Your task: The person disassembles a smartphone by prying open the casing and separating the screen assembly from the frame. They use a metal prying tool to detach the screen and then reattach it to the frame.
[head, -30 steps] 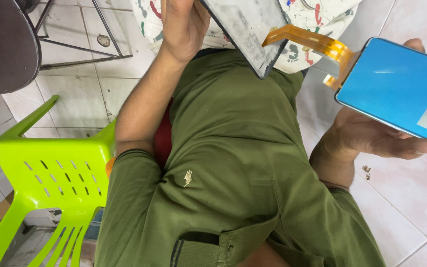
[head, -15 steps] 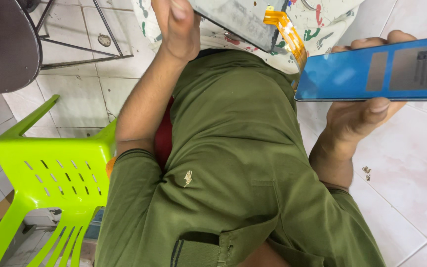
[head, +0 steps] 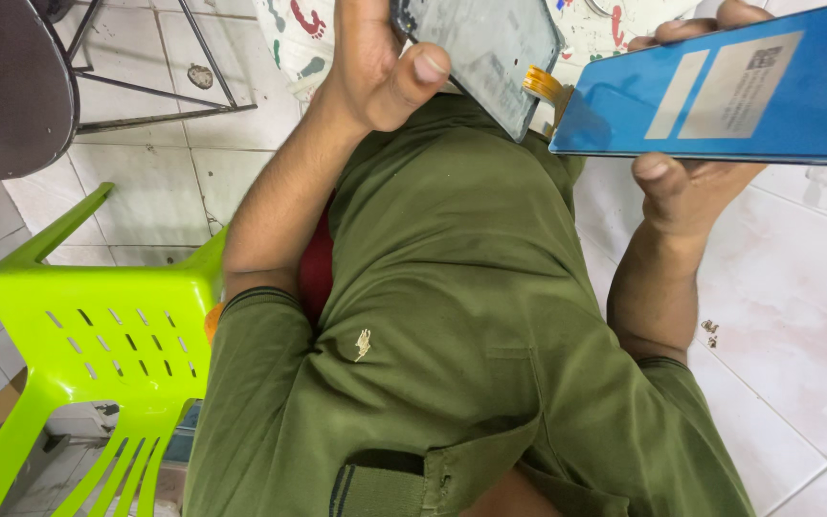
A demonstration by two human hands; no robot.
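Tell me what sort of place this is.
Probably a small phone repair spot. The left hand holds a grey phone frame, the right hand a blue screen panel, above a tiled floor.

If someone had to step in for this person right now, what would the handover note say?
Left hand: grips the grey phone frame, thumb on its edge.
Right hand: holds the blue screen panel from beneath.
The two parts are side by side, joined by an orange flex cable.
Done: parts are linked by the cable.
Left: screen not yet seated in the frame.
Green chair stands at the person's left.
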